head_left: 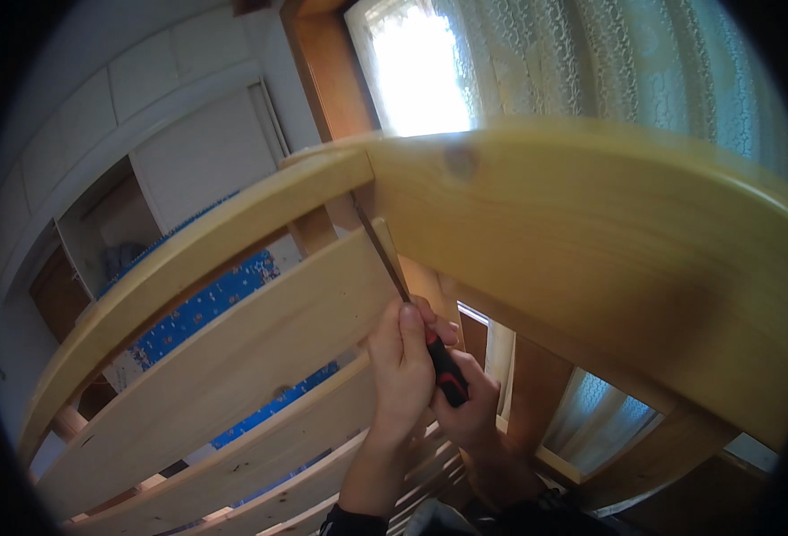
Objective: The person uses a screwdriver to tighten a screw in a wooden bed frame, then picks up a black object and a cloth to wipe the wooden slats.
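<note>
A screwdriver [381, 247] with a long metal shaft and a black and red handle slants up and to the left. Its far end meets the pale wooden rail [206, 237] close to the corner where that rail joins a broad wooden board [573, 214]. My left hand [401, 375] is closed round the shaft just above the handle, thumb along the top. Lower down, my right hand [472, 406] grips the handle, fingers wrapped round it. The exact contact of the tip is too small to make out. A wooden slat [260, 326] runs close beside my left hand.
Several more slats [278, 442] lie below, with blue patterned fabric [202, 308] visible through the gaps. White cabinets [202, 161] stand at the far left. A bright window [419, 71] and patterned curtains [582, 62] are behind the board.
</note>
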### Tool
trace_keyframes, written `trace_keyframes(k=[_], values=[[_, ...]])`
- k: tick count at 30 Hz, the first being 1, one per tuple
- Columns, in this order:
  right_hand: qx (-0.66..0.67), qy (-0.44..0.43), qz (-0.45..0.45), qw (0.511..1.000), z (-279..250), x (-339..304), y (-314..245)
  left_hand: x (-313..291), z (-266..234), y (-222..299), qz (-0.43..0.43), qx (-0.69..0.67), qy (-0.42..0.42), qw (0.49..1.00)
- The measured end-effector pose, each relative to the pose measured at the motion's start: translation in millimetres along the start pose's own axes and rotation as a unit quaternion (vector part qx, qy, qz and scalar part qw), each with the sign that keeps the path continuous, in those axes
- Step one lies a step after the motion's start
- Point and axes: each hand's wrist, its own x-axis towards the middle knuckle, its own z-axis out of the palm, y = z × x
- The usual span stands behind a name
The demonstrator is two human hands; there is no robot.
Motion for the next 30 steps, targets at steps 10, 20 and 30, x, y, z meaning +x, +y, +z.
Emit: trace_keyframes(k=[10,20,30], values=[[0.712,-0.305,0.385,0.501,-33,6,25,0,2,11,-0.005,0.029,-0.049,0.998],[0.015,-0.037,0.075,0.996,-3,-5,-10,5,0,7,-0.007,0.037,-0.037,0.999],[0.249,-0.117,0.243,0.93,-30,3,-29,5,-3,19,-0.016,-0.02,-0.065,0.998]])
